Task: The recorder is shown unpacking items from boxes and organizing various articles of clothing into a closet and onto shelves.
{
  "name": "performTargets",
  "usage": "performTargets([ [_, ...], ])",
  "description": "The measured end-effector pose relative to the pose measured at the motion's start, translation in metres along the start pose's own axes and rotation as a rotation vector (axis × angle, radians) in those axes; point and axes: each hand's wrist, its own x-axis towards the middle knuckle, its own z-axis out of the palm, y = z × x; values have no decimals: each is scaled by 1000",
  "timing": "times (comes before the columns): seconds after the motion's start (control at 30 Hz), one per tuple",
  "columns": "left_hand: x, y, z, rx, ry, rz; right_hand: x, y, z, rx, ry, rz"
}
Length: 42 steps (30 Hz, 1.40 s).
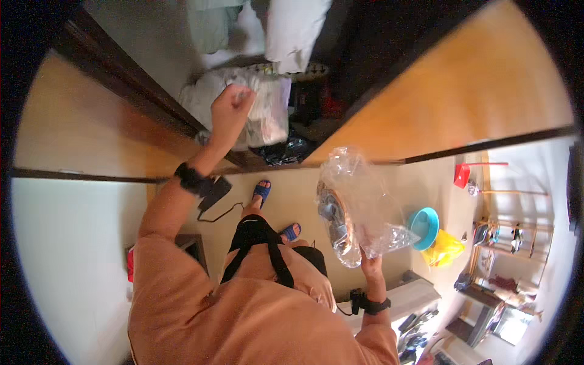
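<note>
My right hand (372,267) grips the lower edge of a large transparent plastic bag (365,200). Inside that bag, at its left side, is a grey and brown item (332,210) whose kind I cannot make out. My left hand (232,102) is raised in front of a dark cabinet, fingers curled. Just behind it sits a stack of pale, plastic-wrapped bundles (271,114); whether the fingers hold any of the wrapping cannot be told. A crumpled black plastic bag (287,148) lies below the stack, at the cabinet's bottom edge.
Wooden cabinet doors (438,96) stand swung out on both sides. Pale garments (294,34) hang inside. To the right are a turquoise basin (423,228), a yellow plastic bag (442,248), a red dustpan (461,175) and a rack (511,237). A dark box with a cable (216,194) is near my left forearm.
</note>
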Motion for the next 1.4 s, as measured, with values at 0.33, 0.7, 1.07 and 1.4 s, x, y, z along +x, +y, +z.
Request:
performTargets([
  [0.33, -61, 81, 6, -381, -1045, -764, -31, -36, 40, 173, 171, -45],
  [0.7, -114, 93, 84, -244, -1886, -52, -58, -72, 91, -782, 317, -265],
  [1.07, -105, 123, 107, -96, -2054, -407, -109, -54, 145, -884, 732, 5],
  [1.4, -122, 164, 129, -52, -2163, -166, -129, -63, 113, -989, 651, 45],
])
